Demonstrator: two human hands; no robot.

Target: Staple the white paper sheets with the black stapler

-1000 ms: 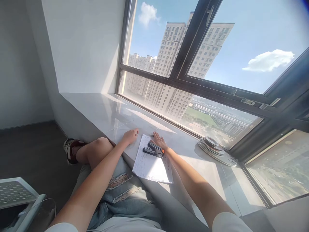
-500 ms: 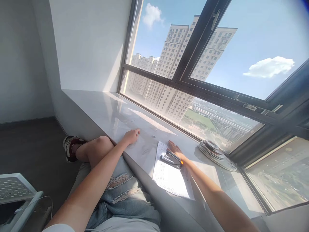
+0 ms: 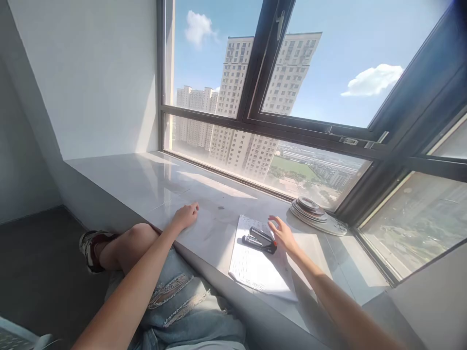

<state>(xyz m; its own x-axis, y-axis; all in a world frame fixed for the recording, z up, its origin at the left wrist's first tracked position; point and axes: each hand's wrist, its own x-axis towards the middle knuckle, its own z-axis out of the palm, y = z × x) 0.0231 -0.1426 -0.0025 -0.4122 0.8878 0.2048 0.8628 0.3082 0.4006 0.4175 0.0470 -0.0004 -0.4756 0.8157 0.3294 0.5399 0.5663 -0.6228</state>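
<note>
A black stapler (image 3: 260, 239) with an orange-red spot at its rear lies on a stack of white printed sheets (image 3: 262, 272). Its upper arm is raised from the base. Just behind the stapler, my right hand (image 3: 284, 234) is open, fingers bent and apart, holding nothing. My left hand (image 3: 186, 216) rests on the pale windowsill (image 3: 204, 238) with its fingers curled in, and I see nothing in them. Between the hands lies a small dark strip (image 3: 221, 208), perhaps staples, touched by neither hand.
A stack of round plates or discs (image 3: 310, 213) stands at the right by the window frame (image 3: 255, 121). The wall (image 3: 91, 82) closes off the sill's left end. My bent knee (image 3: 140, 236) presses close to the sill's front edge.
My right hand has lifted from lying flat beside the paper and drawn back, fingers now bent. The stapler stays on the sheets. My left hand remains curled on the sill; the view has turned.
</note>
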